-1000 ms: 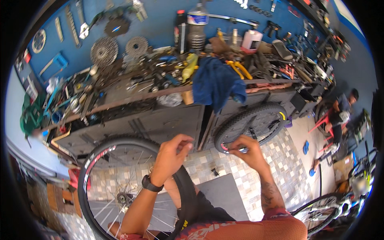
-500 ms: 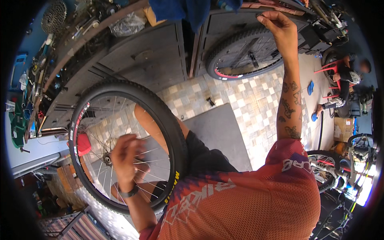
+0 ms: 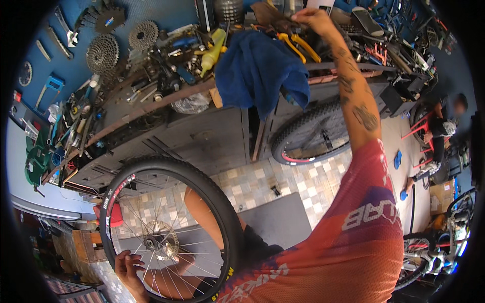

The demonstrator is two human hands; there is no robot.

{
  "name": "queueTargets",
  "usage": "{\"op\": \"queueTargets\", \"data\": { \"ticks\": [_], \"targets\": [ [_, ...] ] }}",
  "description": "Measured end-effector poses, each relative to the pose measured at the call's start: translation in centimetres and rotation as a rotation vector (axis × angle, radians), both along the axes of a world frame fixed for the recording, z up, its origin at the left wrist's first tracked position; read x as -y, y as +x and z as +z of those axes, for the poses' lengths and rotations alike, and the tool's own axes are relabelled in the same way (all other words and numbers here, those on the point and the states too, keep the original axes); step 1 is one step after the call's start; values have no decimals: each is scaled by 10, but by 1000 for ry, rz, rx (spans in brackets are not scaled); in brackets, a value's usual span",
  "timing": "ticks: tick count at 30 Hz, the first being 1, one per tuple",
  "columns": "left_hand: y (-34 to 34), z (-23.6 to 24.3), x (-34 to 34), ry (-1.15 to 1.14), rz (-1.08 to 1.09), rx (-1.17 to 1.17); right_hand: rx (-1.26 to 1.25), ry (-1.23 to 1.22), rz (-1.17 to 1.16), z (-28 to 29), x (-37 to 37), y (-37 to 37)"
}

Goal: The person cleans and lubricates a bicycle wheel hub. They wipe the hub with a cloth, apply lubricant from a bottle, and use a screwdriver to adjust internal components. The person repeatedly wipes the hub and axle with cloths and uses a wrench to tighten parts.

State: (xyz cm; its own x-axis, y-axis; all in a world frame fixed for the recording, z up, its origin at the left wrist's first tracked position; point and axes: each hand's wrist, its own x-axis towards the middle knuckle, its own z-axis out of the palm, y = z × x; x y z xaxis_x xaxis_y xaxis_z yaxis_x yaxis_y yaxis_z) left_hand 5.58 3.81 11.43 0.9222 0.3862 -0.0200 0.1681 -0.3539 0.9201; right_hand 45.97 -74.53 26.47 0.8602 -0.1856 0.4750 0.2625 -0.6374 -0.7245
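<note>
Right hand: beyond blue towel, fingertips pinched, contents unclear. Left hand: apart, loosely curled, below-left of towel, best steadying wheel during reach

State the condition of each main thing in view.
Near wheel, tyre fitted
Left hand, at the wheel's rim, grip unclear
Right hand, over the bench, grip unclear
Far wheel, tyre fitted
Blue towel, draped over bench edge
Yellow bottle, tipped over
Yellow-handled tool, handles apart
Plastic bag, crumpled
</note>
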Motion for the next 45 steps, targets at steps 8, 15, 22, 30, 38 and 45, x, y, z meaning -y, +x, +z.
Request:
{"op": "queueTargets", "data": {
  "ticks": [8, 15, 22, 30, 38, 45],
  "targets": [
    [-39, 4, 12, -66, -22, -164, -386, -7, -175, -18, 19, 97],
    [-48, -10, 7, -128, 66, -132, -204, 417, -250, -18, 28, 115],
    [-35, 1, 23, -161, 46, -98, 205, 856, 31, 73, 11, 93],
    [40, 43, 81, -157, -134, 146, 438, 797, 590, 215, -179, -43],
    [95, 157, 182, 292, -275, 1017, 243, 722, 1020, 134, -442, -218],
    [-48, 144, 54, 242, 30, 526, -411, 1059, 992, 8, -552, -262]
  ]
}}
